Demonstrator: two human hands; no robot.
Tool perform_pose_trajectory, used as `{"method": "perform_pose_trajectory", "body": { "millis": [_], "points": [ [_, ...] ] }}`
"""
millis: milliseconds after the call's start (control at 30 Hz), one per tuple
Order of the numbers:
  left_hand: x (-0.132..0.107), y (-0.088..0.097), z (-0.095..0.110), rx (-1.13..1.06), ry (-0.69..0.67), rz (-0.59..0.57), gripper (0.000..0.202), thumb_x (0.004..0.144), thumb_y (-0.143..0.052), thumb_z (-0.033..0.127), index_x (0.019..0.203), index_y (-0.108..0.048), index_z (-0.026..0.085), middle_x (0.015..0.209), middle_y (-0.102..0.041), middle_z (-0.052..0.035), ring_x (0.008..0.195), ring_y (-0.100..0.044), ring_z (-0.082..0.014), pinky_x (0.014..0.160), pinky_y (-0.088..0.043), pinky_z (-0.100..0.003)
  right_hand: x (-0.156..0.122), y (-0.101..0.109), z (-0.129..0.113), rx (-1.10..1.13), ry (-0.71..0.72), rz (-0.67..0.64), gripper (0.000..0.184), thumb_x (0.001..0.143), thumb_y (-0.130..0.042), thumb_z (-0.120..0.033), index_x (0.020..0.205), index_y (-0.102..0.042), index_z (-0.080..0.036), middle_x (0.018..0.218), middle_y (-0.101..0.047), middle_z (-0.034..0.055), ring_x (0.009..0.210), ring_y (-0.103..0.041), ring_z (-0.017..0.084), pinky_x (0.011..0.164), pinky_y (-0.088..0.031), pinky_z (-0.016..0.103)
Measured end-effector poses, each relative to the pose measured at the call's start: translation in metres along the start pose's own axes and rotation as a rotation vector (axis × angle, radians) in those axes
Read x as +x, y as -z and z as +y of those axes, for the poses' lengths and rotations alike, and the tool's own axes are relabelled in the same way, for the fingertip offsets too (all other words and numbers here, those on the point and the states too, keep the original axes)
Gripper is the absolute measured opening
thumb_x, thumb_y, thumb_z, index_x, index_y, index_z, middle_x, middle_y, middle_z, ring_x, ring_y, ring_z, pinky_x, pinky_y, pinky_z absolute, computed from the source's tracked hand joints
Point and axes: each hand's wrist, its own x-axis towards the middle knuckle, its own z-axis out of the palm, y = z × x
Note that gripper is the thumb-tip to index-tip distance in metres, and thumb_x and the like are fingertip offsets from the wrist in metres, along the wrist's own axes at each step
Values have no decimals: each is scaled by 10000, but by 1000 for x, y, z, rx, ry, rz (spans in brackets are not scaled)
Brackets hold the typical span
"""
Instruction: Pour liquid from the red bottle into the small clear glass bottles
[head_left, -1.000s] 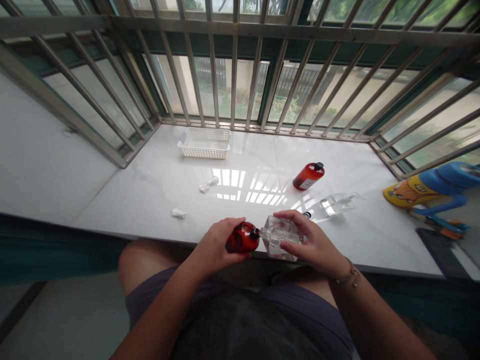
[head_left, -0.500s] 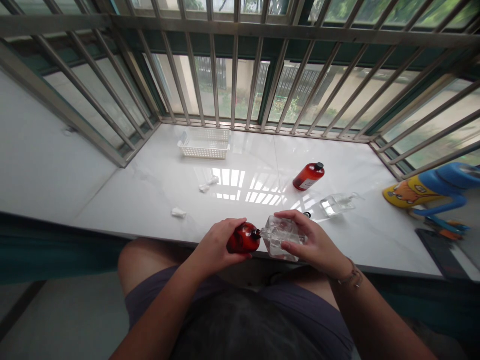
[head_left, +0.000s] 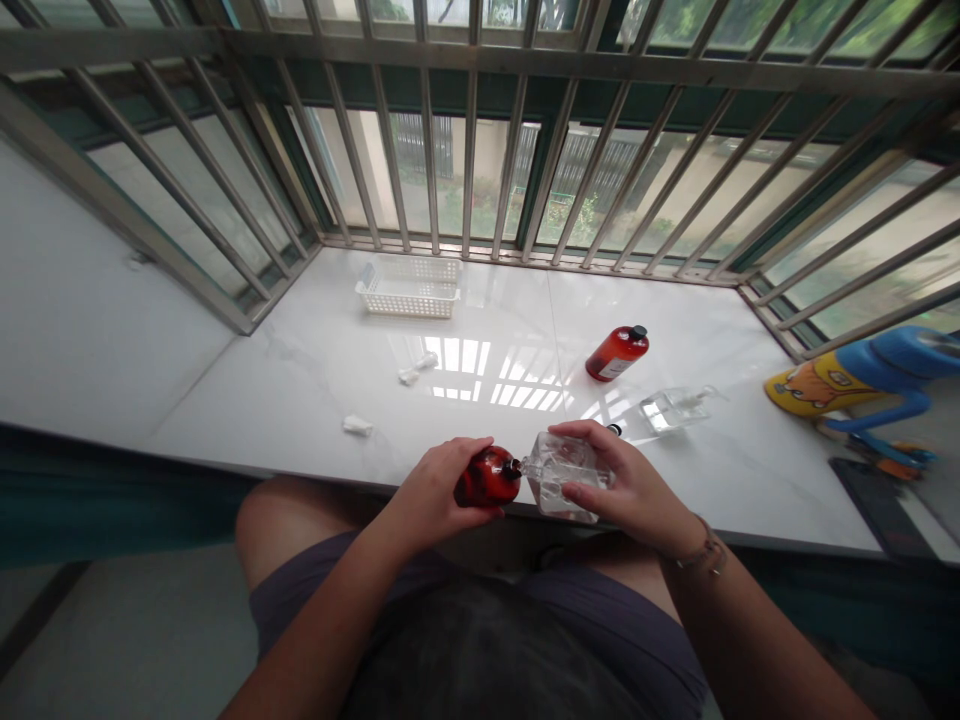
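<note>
My left hand [head_left: 439,490] is wrapped round a red-brown bottle [head_left: 489,476], tipped so that its uncapped neck points right. Clasped in my right hand [head_left: 626,490] is a clear square bottle [head_left: 559,470], its mouth turned left. The two mouths meet over the counter's front edge; whether liquid passes between them is too small to tell. A dark cap [head_left: 614,431] lies partly hidden just behind my right fingers.
On the white counter [head_left: 495,310] stand another red bottle with a black cap [head_left: 617,354] and a clear pump bottle [head_left: 677,408]. A white basket [head_left: 411,290] is at the back. Crumpled white tissues [head_left: 358,426] lie left. A blue-yellow water bottle [head_left: 832,380] and a phone [head_left: 874,510] are at right.
</note>
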Motion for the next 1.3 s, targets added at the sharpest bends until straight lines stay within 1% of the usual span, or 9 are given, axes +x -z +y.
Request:
{"method": "perform_pose_trajectory", "body": {
  "millis": [167, 500, 767, 900, 1033, 1300],
  "points": [
    [0, -2, -3, 10, -2, -8, 954, 747, -1014, 322, 1554, -505, 319, 1482, -683, -85, 1320, -678, -328, 1153, -537, -494, 1, 1, -2, -17, 2, -7, 568, 923, -838, -546, 1395, -641, -299, 1305, -737, 90, 1121, -755, 307, 973, -623, 450],
    [-1, -1, 0, 29, 1, -2, 944, 753, -1011, 335, 1556, -515, 320, 1482, -687, -87, 1317, -683, -334, 1148, -539, -490, 1, 1, -2, -32, -4, -13, 559, 930, -831, -541, 1396, -638, -298, 1311, -742, 94, 1132, -753, 311, 974, -626, 451],
    [-1, -3, -2, 45, 9, 0, 913, 725, -1026, 341, 1503, -548, 302, 1453, -702, -83, 1294, -694, -339, 1128, -545, -501, 2, 1, -3, -28, -13, -19, 559, 925, -833, -538, 1393, -641, -301, 1312, -742, 93, 1127, -757, 313, 966, -639, 456],
    [-1, -5, -5, 53, 4, 0, 925, 724, -1027, 340, 1503, -529, 308, 1450, -702, -92, 1294, -694, -350, 1122, -541, -516, 2, 0, -3, -26, -13, -20, 556, 924, -835, -536, 1391, -641, -305, 1307, -747, 87, 1126, -757, 312, 958, -639, 450],
    [-2, -6, -6, 58, 2, 4, 944, 719, -1032, 342, 1509, -515, 308, 1456, -698, -85, 1298, -692, -344, 1125, -536, -510, 0, 0, -4, -26, -20, -26, 556, 926, -834, -534, 1392, -638, -303, 1303, -748, 87, 1120, -757, 311, 947, -638, 443],
    [-3, -8, -8, 65, 10, -5, 950, 728, -1032, 353, 1512, -499, 314, 1463, -690, -82, 1293, -689, -334, 1126, -533, -506, 0, 0, -3, -26, -35, -40, 558, 926, -836, -531, 1395, -631, -308, 1319, -740, 84, 1134, -752, 308, 977, -629, 454]
  ]
}}
